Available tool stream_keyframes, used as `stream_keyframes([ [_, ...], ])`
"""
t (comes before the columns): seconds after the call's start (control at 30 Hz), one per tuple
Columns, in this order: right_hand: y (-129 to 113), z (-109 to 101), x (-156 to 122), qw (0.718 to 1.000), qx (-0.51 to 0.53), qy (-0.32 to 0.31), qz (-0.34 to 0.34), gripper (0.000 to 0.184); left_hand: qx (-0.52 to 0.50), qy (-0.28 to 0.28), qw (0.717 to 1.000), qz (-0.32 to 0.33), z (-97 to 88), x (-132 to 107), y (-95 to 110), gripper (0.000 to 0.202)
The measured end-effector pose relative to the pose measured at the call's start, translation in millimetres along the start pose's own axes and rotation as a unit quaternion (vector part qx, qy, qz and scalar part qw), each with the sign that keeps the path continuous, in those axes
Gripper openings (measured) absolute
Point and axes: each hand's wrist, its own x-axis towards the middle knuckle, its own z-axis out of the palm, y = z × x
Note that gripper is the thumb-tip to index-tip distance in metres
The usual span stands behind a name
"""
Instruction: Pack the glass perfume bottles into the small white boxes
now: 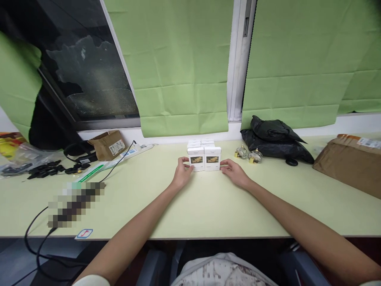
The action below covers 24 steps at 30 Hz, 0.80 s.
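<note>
Two small white boxes stand upright side by side on the table, the left white box [196,159] and the right white box [212,159]. Each has a dark picture with a yellow design on its front. Bent fingers of my left hand [183,171] grip the left box at its outer side, thumb near the lower front. On the other side, my right hand [234,171] has its fingers closed against the right box's outer edge. Behind this pair stand more white boxes [201,143], mostly hidden.
Glass bottles with gold parts [254,156] stand to the right, near black plastic bags [276,141] and a large brown package [351,165]. At left are an open carton [107,145], black parts [46,169], cables and a pixelated item [76,204]. Green curtains [181,67] hang behind.
</note>
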Motion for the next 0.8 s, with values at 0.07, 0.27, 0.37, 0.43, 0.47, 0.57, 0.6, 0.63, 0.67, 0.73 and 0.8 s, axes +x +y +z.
stream_keyframes([
  [0.07,-1,0,0,1.000,0.001,-0.001,-0.002,0.027,-0.003,0.001,1.000,0.000,0.1,0,-1,0.041],
  [0.27,-2,0,-1,1.000,-0.006,-0.007,0.003,0.029,-0.008,-0.003,1.000,0.001,-0.6,-1,-1,0.046],
  [0.37,-2,-1,-1,1.000,-0.026,-0.003,0.012,0.030,-0.015,0.000,1.000,0.002,0.5,0,-2,0.049],
  [0.43,-4,-1,-2,0.999,-0.037,0.001,0.015,0.030,-0.015,0.001,1.000,0.008,1.5,0,-2,0.052],
  [0.47,-5,-1,-2,0.999,-0.041,0.002,0.016,0.029,-0.014,0.001,1.000,0.012,1.9,0,-2,0.053],
  [0.57,-9,-1,-4,0.999,-0.045,0.002,0.022,0.030,-0.007,-0.001,1.000,0.013,2.5,-1,0,0.052],
  [0.6,-10,-1,-4,0.999,-0.046,0.000,0.023,0.030,-0.004,-0.002,1.000,0.012,2.6,-1,1,0.052],
  [0.63,-12,-1,-5,0.999,-0.047,-0.001,0.024,0.030,-0.001,-0.003,1.000,0.011,2.5,-2,1,0.051],
  [0.67,-13,0,-5,0.999,-0.048,-0.001,0.024,0.031,0.001,-0.003,1.000,0.010,2.5,-2,1,0.051],
  [0.73,-16,0,-6,0.998,-0.050,0.001,0.025,0.030,0.004,-0.002,1.000,0.010,2.5,-2,1,0.051],
  [0.8,-17,0,-6,0.998,-0.052,0.003,0.029,0.030,0.005,0.000,1.000,0.011,2.7,-1,-1,0.052],
])
